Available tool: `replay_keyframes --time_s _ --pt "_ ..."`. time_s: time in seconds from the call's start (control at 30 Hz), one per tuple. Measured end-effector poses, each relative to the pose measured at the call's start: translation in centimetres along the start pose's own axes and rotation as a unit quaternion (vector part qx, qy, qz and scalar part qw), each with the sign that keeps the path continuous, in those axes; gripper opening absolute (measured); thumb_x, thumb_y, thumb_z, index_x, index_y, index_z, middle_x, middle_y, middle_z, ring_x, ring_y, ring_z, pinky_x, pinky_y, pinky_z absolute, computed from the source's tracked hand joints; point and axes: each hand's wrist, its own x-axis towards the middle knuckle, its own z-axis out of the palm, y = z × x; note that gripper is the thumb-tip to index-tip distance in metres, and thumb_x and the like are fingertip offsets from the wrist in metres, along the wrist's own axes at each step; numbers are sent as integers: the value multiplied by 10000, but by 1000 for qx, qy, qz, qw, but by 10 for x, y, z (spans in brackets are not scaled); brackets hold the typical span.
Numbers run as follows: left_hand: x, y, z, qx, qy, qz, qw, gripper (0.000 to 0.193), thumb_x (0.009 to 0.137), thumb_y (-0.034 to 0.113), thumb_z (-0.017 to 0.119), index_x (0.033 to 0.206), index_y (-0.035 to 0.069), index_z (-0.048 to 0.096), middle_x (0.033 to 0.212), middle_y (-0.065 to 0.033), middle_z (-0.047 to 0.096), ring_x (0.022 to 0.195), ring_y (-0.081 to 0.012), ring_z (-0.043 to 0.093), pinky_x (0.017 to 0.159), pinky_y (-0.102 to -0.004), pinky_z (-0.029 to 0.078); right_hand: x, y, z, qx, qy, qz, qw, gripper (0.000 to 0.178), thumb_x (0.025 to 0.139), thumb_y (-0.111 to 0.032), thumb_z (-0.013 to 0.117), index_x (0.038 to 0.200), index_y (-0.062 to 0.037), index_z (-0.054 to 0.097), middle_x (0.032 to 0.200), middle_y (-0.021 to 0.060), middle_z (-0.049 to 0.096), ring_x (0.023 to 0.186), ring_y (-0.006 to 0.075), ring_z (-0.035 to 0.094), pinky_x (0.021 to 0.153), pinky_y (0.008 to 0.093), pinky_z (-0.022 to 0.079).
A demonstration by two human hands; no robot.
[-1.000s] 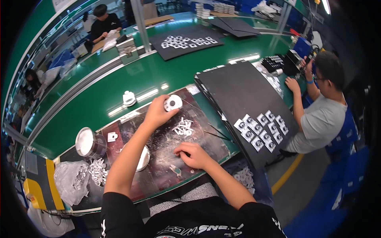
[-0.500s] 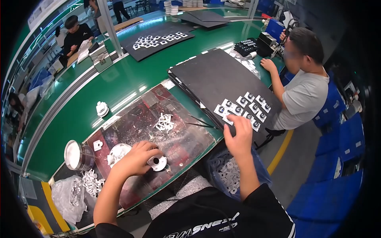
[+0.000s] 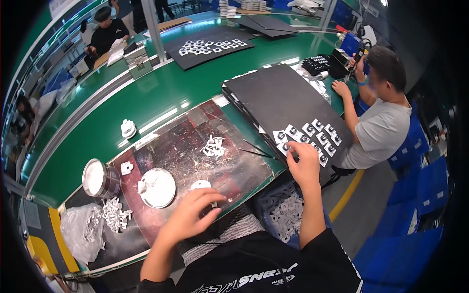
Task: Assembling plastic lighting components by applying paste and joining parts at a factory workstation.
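My left hand [image 3: 196, 214] is open, fingers stretched out and thumb apart, low over the near edge of the stained work board [image 3: 234, 168]. Just beyond its fingers a white round part [image 3: 201, 184] lies on the board, partly covered by the hand. My right hand [image 3: 304, 163] reaches to the near-left corner of a black sheet [image 3: 273, 93]. Its thumb and forefinger are bent together at the edge of a white square piece with a black round centre [image 3: 283, 148]. Several like pieces [image 3: 309, 129] stand in rows beside it, some hidden behind the hand.
A white round dish [image 3: 163, 188], an open tub [image 3: 100, 178] and a pile of small white parts [image 3: 213, 146] stand on the work board. A bag-lined bin [image 3: 283, 217] of white parts sits below its edge. A co-worker [image 3: 381, 112] sits at the right.
My left hand has drawn back toward me and opened, leaving the white round part on the board. The fingers of my right hand have closed in at the sheet's corner. The view has shifted.
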Motion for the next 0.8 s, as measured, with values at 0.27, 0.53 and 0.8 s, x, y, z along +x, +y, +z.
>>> replay_keyframes --time_s 0.27,0.53,0.8 --pt "-22 9 45 -93 83 -17 992 247 903 63 736 1149 69 732 1184 -116 699 1097 -315 676 961 -395 534 18 -8 11 -36 14 -35 999 376 808 -83 779 1171 -77 683 896 104 646 892 298 650 815 428 510" --pt "-27 12 58 -140 113 -33 983 262 929 50 718 1189 27 703 1154 -142 714 1073 -287 694 958 -375 536 8 -24 -2 38 -20 34 999 457 789 -10 781 1229 -79 679 950 84 684 815 234 632 770 361 525" --pt "-15 -17 103 -483 125 -173 849 487 1034 101 644 1485 20 479 1335 -86 620 1206 -156 600 1068 -316 468 -16 -109 -13 305 -107 -103 941 469 744 52 817 1194 -21 704 986 117 722 824 214 699 749 297 567"
